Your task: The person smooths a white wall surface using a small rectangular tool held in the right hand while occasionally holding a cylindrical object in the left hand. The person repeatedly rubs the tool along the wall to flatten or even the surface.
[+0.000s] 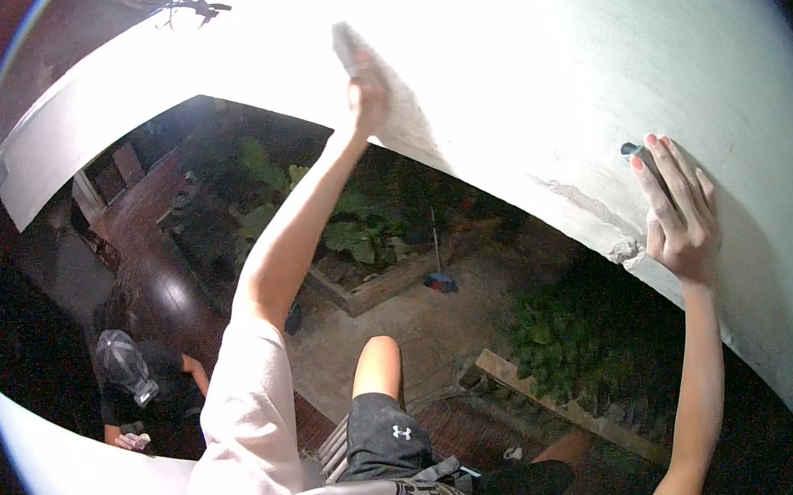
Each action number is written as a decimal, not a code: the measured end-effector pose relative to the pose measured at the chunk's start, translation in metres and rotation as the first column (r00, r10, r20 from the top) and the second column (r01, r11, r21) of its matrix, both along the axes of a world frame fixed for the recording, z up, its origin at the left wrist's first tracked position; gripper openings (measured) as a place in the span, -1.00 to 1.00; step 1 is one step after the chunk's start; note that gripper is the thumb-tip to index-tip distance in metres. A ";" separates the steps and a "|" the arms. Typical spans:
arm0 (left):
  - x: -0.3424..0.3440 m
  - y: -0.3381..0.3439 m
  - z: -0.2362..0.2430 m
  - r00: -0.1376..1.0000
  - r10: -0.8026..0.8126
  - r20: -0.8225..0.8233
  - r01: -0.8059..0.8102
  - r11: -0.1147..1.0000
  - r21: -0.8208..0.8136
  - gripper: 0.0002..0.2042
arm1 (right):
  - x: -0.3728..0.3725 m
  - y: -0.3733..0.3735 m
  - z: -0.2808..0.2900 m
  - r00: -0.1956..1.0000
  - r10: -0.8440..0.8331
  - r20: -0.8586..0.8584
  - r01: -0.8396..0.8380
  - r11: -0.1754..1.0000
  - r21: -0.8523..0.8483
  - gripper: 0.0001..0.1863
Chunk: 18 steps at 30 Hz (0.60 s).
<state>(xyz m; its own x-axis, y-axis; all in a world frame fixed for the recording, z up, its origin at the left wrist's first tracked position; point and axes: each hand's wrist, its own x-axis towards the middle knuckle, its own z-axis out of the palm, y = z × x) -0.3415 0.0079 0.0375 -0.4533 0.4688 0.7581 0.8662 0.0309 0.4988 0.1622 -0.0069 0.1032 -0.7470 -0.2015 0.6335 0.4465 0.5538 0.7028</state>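
The grey block (345, 46) is at 12 o'clock, against the white wall (512, 55). The left hand (368, 102) is closed around its lower end, but blur hides how the fingers sit. The block looks light and stiff, and maybe rough. Its sides look like the best place to hold, with fingertips kept off the wall.

The right hand (685, 215) is at 3 o'clock, flat on the wall, holding nothing I can see, its fingers a little apart. Just beside its fingertips is a small dark round spot (631, 149); I can't tell if it is a hole.

The wall's lower edge runs from 11 o'clock down to 4 o'clock, close under the left hand. A chipped patch (624, 250) near 3 o'clock looks crumbly. The wide, smooth part at 1 o'clock gives the most room.
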 end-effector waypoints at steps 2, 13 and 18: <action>0.040 0.002 -0.007 0.914 0.021 -0.405 0.145 0.916 0.375 -0.58 | -0.001 -0.002 0.000 1.000 -0.001 -0.012 0.001 1.000 0.000 -0.44; -0.002 0.007 0.052 0.982 0.174 0.068 -0.187 0.929 0.320 -0.57 | -0.002 -0.003 -0.003 0.999 -0.019 -0.037 0.019 1.000 -0.008 -0.44; 0.053 0.008 0.071 0.911 0.122 -0.393 0.137 0.810 0.570 -0.53 | -0.002 0.000 -0.004 0.999 -0.018 -0.044 0.018 1.000 -0.006 -0.47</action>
<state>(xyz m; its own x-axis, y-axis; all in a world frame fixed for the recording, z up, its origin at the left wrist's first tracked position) -0.2888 0.0155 0.1087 -0.0548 -0.1101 0.9924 0.9872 -0.1551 0.0373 0.1603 -0.0069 0.0992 -0.7218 -0.1846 0.6670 0.4868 0.5496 0.6789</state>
